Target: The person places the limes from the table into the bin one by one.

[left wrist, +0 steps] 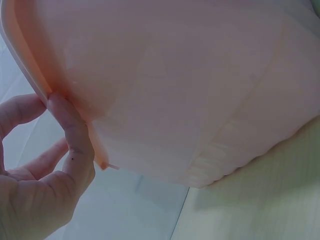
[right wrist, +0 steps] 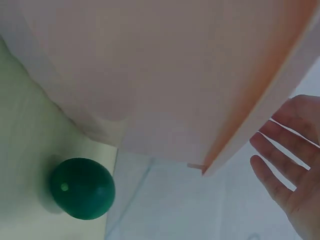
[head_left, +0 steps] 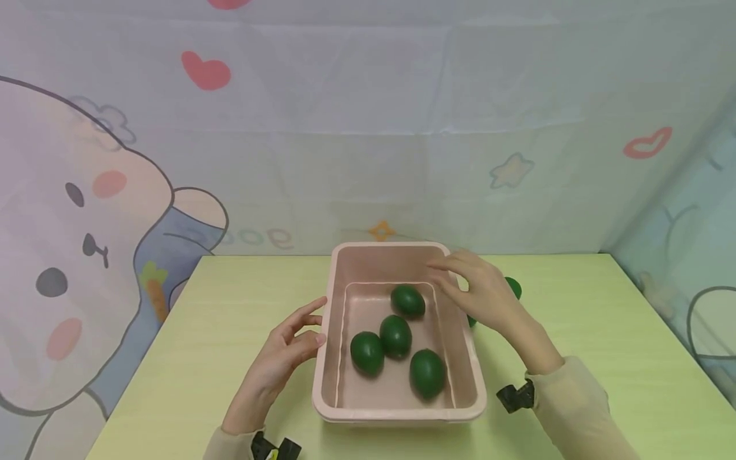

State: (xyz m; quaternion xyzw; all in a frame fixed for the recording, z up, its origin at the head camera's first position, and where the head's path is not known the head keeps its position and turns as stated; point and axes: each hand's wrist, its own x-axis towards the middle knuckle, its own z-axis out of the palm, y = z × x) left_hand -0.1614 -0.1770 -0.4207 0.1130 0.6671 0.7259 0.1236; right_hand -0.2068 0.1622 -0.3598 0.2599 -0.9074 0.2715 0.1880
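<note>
A pale pink plastic bin (head_left: 402,415) stands on the table with several smooth, dark green avocados (head_left: 427,374) lying on its floor. At its left rim is my left hand (head_left: 284,348), thumb and bent fingers holding the rim's edge; the left wrist view shows the thumb tucked against the rim's underside. My right hand (head_left: 480,291) hovers across the right rim, its fingers loosely extended over the bin and holding nothing. Below those fingertips lies the farthest avocado (head_left: 408,301). In the right wrist view, the fingers stand apart beyond the rim.
Right of the bin, another avocado (head_left: 513,287) and an avocado (head_left: 472,321) beside the wall are partly hidden by my right hand. One avocado (right wrist: 82,189) shows there in the right wrist view. A printed cloth (head_left: 368,160) hangs behind the yellow-green table (head_left: 592,319).
</note>
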